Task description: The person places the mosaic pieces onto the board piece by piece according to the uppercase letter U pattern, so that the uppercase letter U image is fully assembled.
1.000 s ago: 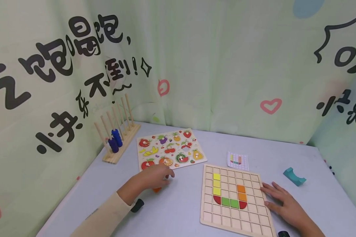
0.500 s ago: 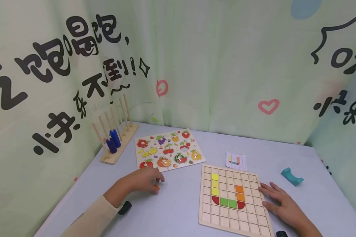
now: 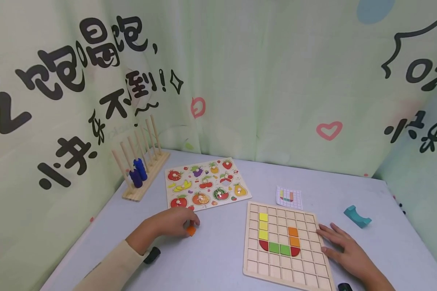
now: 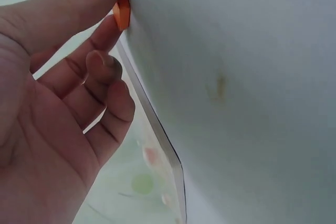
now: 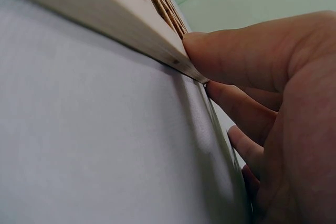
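In the head view my left hand (image 3: 172,222) is low at the table's left side, pinching a small orange tile (image 3: 191,230) between thumb and fingertips. The left wrist view shows the orange tile (image 4: 122,13) tipped on edge close to the tabletop, the other fingers loosely bent. My right hand (image 3: 346,248) rests against the right edge of the wooden grid board (image 3: 253,266). Its thumb (image 5: 231,53) touches the board's edge in the right wrist view. On the grid, yellow tiles (image 3: 263,225), green tiles (image 3: 279,249), orange tiles (image 3: 293,237) and rounded red tiles (image 3: 264,245) form a U shape.
Behind the grid lies a small pattern card (image 3: 289,198). A fruit puzzle board (image 3: 207,184) sits just beyond my left hand. At the back left is a peg rack (image 3: 149,173) with blue pieces (image 3: 137,173). A teal arch block (image 3: 357,217) lies to the right.
My left hand has shifted left and down onto the orange tile and now grips it. The right hand has stayed at the board's edge.
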A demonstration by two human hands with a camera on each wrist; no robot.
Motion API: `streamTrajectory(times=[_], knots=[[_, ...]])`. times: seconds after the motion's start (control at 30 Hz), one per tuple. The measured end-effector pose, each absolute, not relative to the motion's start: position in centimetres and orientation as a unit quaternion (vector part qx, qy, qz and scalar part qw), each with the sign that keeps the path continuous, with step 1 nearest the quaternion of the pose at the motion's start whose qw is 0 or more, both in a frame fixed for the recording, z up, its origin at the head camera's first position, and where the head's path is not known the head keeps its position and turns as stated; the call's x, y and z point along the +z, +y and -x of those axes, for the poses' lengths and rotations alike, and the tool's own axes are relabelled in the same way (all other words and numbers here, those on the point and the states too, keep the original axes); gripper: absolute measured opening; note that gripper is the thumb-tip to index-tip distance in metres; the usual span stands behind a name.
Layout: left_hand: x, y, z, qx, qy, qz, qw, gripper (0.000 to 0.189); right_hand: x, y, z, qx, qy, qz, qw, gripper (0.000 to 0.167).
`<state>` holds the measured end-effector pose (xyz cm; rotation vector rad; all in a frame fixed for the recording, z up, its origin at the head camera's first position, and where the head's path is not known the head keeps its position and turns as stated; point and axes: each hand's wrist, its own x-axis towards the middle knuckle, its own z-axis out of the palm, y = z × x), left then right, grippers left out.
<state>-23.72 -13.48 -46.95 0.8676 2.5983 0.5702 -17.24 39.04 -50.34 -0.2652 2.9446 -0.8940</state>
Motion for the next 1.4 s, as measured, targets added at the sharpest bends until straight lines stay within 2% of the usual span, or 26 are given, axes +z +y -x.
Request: streamTrajectory(times=[0.33, 0.7, 1.0, 1.4], knots=[[-46.5, -13.0, 23.3, 0.182, 0.931, -0.269, 0.166, 0.031, -50.5, 39.0, 17.3, -0.285, 0.955, 0.08, 0.032, 0.06], [-46.9, -13.1, 23.5, 0.178, 0.927, -0.283, 0.17, 0.028, -50.2, 38.9, 17.2, -0.289, 0.954, 0.077, 0.034, 0.061], [-46.5, -12.3, 23.8, 0.169, 0.927, -0.299, 0.149, 0.029, -50.5, 39.1, 17.2, -0.29, 0.953, 0.077, 0.034, 0.061], [-46.4, -11.2, 24.3, 0.143, 0.932, -0.325, 0.079, 0.042, -50.5, 39.2, 17.3, -0.293, 0.952, 0.085, 0.017, 0.058]])
